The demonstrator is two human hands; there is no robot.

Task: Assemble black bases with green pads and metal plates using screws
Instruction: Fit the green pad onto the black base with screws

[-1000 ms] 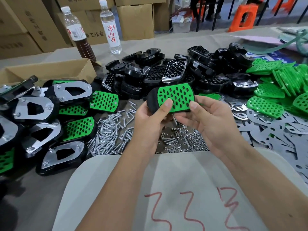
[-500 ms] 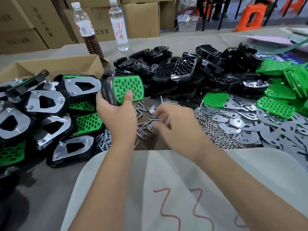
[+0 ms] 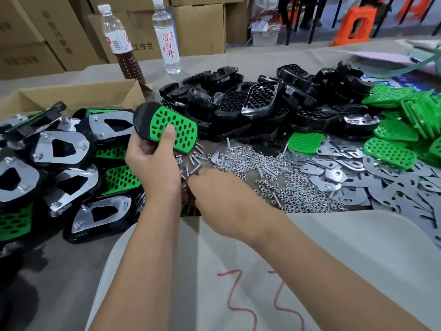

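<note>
Left hand [image 3: 152, 161] grips padded base [image 3: 167, 127] above screws [image 3: 193, 161].

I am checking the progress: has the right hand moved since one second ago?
Yes. The right hand left the padded base and went down to the screws on the table; the left hand holds the base alone.

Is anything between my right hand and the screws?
Nothing visible. The right hand is already down at the loose screws, fingertips among them. The left hand holds the base with its green pad above and to the left.
</note>
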